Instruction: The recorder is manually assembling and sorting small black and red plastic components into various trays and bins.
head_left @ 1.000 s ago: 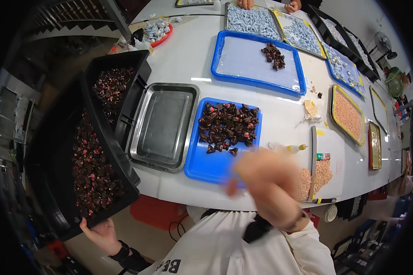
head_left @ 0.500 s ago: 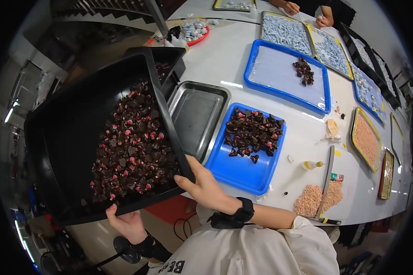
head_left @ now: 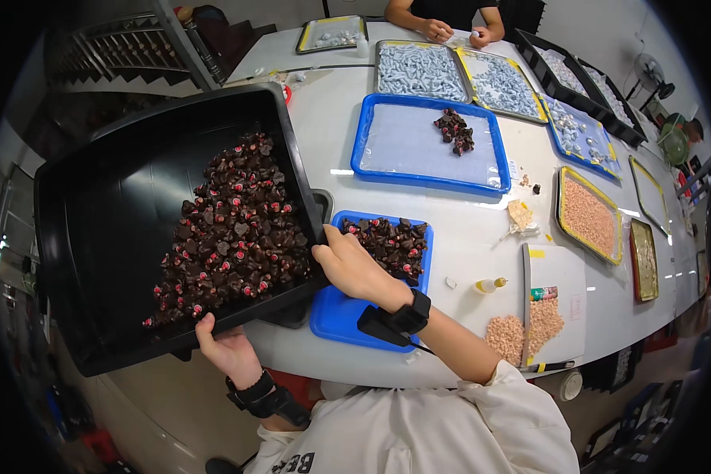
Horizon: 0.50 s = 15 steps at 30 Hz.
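Observation:
A large black plastic bin (head_left: 103, 213) is held up at the left, tilted, with a heap of small dark brown pieces (head_left: 229, 229) with pink-and-white spots gathered toward its right side. My left hand (head_left: 231, 349) grips the near rim, thumb over the edge and fingers underneath. On the right corner my right hand (head_left: 354, 267) is closed, its thumb on the rim; its other fingers are partly hidden. Under and beyond my right forearm lies a blue tray (head_left: 347, 324) with similar dark pieces (head_left: 391, 249) at its far end. The bin covers most of a metal tray (head_left: 322, 204).
Farther back stand a blue-rimmed tray (head_left: 363, 162) with a few dark pieces and trays of pale blue pieces (head_left: 423, 69). At right are a small bottle (head_left: 490, 285), piles of peach-coloured bits (head_left: 504, 338) and a tray of them (head_left: 588, 209). Another person's hands (head_left: 437, 31) work across the table.
My view has shifted, so the table's contents sit farther left. Both hands still hold the bin, which now covers more of the metal tray and part of the blue tray.

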Motion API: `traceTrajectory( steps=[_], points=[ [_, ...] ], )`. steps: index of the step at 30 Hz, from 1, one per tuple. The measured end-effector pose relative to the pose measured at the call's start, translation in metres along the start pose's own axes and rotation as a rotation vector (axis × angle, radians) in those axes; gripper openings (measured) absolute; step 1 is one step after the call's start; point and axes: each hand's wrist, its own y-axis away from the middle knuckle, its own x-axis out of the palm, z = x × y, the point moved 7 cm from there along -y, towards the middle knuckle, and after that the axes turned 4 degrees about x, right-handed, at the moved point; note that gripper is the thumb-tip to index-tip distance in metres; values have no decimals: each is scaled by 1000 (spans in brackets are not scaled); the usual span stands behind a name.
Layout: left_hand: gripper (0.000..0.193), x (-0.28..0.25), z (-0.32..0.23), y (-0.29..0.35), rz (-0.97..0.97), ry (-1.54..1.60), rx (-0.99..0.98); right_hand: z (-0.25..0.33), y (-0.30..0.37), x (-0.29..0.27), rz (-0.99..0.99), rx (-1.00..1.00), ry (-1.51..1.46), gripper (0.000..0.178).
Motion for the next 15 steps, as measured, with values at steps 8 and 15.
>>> traceTrajectory(
  steps=[8,15],
  points=[
    [23,-10,7,-16,-9,-73,49,-18,-28,6,38,-113,162,42],
    [25,-17,10,-18,11,-113,19,87,-18,-27,-372,-577,268,40]
  ],
)
